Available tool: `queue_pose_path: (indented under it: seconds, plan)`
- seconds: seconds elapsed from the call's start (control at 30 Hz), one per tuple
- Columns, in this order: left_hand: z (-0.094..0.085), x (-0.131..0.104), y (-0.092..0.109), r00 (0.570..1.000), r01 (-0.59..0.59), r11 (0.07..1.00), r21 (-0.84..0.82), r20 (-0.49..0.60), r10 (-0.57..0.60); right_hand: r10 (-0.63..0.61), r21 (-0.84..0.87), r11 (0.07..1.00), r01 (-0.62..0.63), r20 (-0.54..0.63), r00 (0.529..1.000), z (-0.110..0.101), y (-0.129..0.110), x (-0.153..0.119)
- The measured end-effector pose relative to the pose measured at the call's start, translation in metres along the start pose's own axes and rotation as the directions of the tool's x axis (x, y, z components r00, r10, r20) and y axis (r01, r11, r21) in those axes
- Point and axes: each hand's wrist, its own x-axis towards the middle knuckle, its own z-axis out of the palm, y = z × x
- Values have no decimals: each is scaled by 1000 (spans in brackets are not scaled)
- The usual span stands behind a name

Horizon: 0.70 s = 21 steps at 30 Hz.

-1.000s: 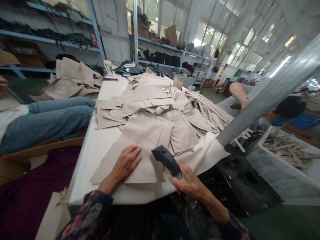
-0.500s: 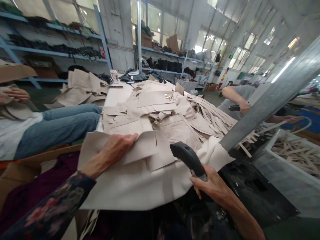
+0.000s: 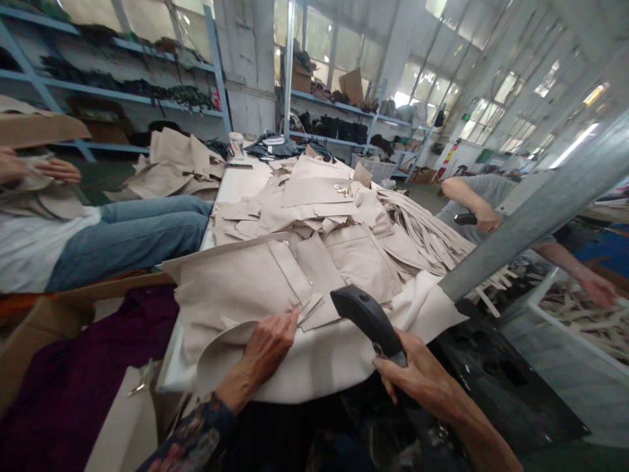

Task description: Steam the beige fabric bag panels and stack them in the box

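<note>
Near the front left of the covered table, my left hand is closed on the lower right edge of a large beige panel. This panel has a strip with small metal fittings along its right part, and its lower edge curls up. My right hand grips the lower end of a curved black tool, whose broad head points up and left above the white cloth. Beyond both hands lies a heap of beige pieces, with small gold hardware on top.
A metal post slants across the right side. Beyond it, a person reaches toward a white bin of strips. Another person's jeans are at left, above a cardboard box holding purple cloth. Shelves stand behind.
My left hand has moved right and down, and the large panel now lies spread at the front left. My right hand holds the tool nearly as before. The view has shifted slightly left.
</note>
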Motion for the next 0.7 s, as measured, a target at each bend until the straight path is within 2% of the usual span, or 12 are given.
queue_pose_path:
  seconds: [0.1, 0.27, 0.37, 0.5, 0.63, 0.7]
  plan:
    - [2, -4, 2, 1000, 30, 999, -46, -8, -30, 10, -41, 999, -8, 49, 999, 15, -4, 15]
    - [6, -7, 4, 991, 83, 992, -99, -92, -92, 17, -117, 993, -5, 106, 994, 41, -10, 50]
    - [5, -7, 4, 991, 92, 982, -167, -77, -106, 27, -120, 993, -15, 103, 994, 49, -12, 67]
    - [3, -4, 2, 992, 96, 975, -200, -65, -111, 18, -117, 993, -11, 56, 998, 43, -20, 74]
    - [6, -5, 2, 990, 99, 972, -213, -82, -119, -15, -123, 992, 10, -37, 999, 23, -28, 65]
    - [6, -6, 1, 990, 98, 973, -207, -78, -116, -31, -126, 992, 27, -24, 999, 18, -28, 59]
